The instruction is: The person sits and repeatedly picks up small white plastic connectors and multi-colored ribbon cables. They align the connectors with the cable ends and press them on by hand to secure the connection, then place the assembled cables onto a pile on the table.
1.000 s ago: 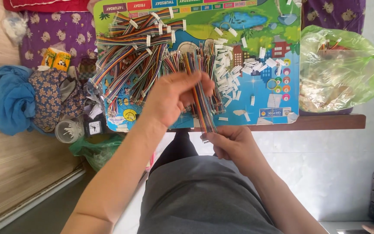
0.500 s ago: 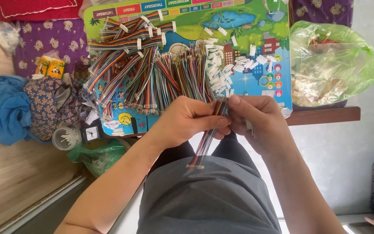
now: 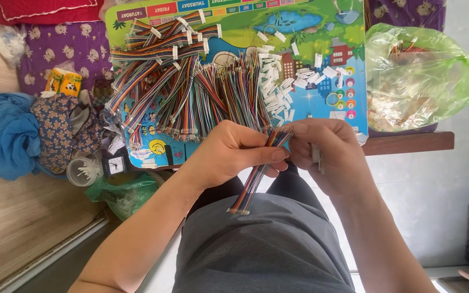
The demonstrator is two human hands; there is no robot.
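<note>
Thin striped wires [image 3: 256, 176] pinched between left hand [image 3: 233, 152] and right hand [image 3: 329, 154], dangling over lap. Small white piece [image 3: 316, 155] under right fingers, mostly hidden. Bright desk [image 3: 321, 32] behind.

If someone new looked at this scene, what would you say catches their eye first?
Probably the heap of rainbow-coloured ribbon cables fanned out over the bright, colourful illustrated board at the top. Just below it, the left hand and right hand together pinch one multicoloured ribbon cable strip above the lap. A translucent green plastic bag sits to the right.
</note>
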